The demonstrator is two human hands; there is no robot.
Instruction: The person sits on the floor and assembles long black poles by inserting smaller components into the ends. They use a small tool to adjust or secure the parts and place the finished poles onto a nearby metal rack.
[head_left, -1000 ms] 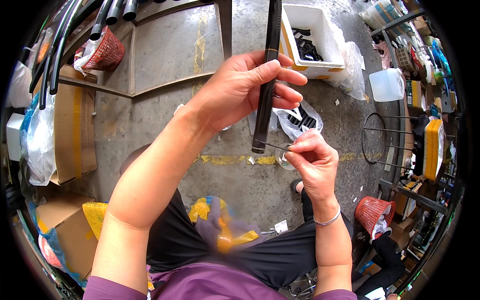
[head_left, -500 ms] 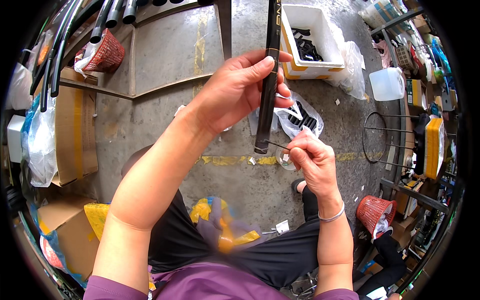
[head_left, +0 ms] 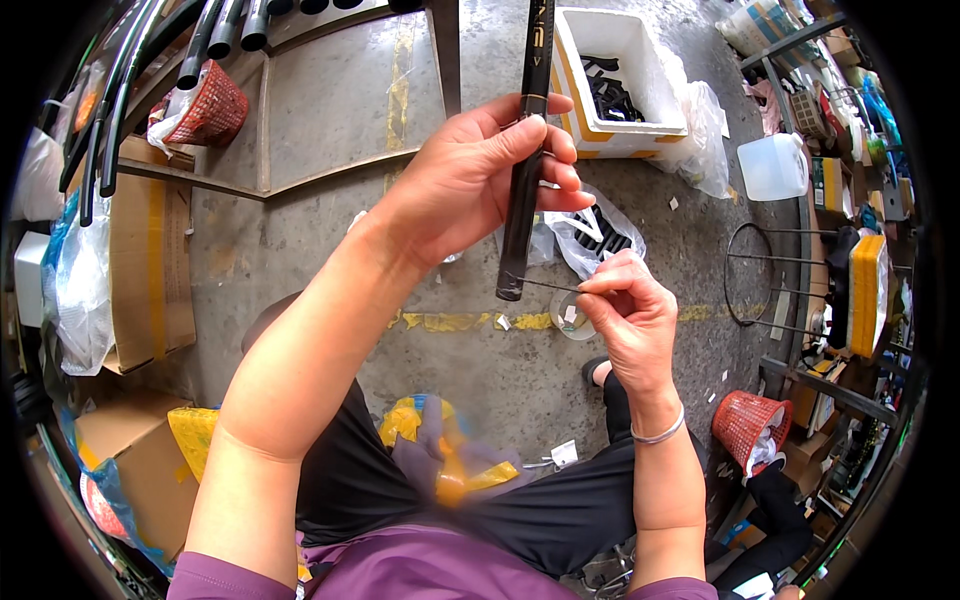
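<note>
My left hand is closed round a glossy black rod tube with gold rings and gold marking. The tube stands nearly upright, its upper part running out of the picture and its lower end leaning slightly left. With thumb and fingertips, my right hand pinches a thin dark strand. This strand stretches from my fingertips to the tube's lower end, where it appears to touch the side. Whether it is a thread or a stiff wire is too fine to tell.
A white foam box of black parts stands ahead, beside an open plastic bag with more black pieces. More black tubes lie on a metal frame at upper left. Red baskets, cardboard boxes and shelving flank me.
The tube's lower end has shifted left and slightly up, with my left hand moving along. A longer stretch of the dark strand now shows between the tube and my right fingertips.
</note>
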